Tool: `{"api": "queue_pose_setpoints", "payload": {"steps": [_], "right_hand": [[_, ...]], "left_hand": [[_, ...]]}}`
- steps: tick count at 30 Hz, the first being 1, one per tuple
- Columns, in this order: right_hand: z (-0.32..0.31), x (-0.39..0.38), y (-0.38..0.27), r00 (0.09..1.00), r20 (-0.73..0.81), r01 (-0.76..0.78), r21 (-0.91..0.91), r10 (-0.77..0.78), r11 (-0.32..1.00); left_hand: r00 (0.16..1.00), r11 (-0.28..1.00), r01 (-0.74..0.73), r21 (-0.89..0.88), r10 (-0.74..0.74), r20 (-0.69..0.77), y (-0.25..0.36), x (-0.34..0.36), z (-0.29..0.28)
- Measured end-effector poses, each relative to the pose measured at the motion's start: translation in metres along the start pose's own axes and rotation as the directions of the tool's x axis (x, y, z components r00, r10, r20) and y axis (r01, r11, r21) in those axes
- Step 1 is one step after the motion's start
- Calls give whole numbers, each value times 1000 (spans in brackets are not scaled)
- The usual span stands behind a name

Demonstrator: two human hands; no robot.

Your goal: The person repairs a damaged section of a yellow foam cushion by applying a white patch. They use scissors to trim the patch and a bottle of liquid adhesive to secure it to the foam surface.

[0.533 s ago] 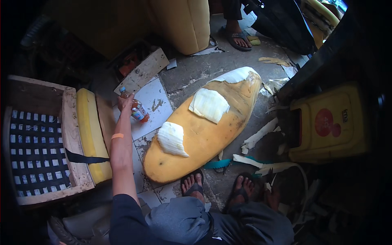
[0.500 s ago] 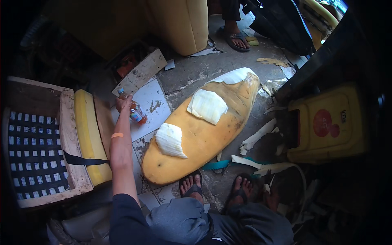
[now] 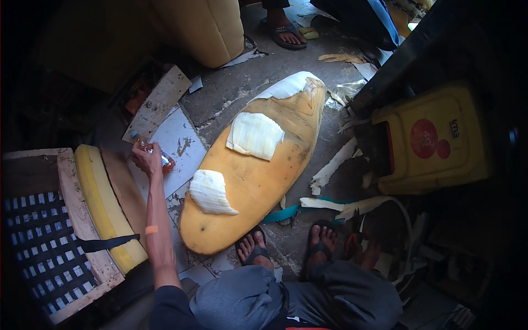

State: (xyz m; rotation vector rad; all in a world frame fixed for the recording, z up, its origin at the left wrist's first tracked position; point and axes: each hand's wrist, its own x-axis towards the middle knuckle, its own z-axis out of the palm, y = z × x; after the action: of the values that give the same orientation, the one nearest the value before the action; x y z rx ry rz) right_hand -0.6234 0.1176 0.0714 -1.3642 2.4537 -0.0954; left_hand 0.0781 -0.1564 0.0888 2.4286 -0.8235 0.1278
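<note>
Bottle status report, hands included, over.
Left hand gripping bottle. Right hand in shadow beside red-handled tool, grip unclear. Bottle partly covered, wooden board near its blue cap.

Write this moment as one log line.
left hand: gripping bottle; right hand: by red-handled scissors, grip unclear; orange pad: pale pieces on top

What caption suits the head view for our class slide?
Left hand gripping a drink bottle beside a yellow foam cushion topped with pale scraps.
</note>
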Motion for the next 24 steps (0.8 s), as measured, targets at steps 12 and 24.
{"api": "queue_pose_setpoints", "payload": {"steps": [12,24], "right_hand": [[16,92,-183,796,111,508,413,-596,756],[34,69,-152,708,329,541,316,-625,779]], "left_hand": [[367,410,-902,-134,893,262,-20,-336,-84],[747,717,-662,219,604,278,-123,-199,-90]]}}
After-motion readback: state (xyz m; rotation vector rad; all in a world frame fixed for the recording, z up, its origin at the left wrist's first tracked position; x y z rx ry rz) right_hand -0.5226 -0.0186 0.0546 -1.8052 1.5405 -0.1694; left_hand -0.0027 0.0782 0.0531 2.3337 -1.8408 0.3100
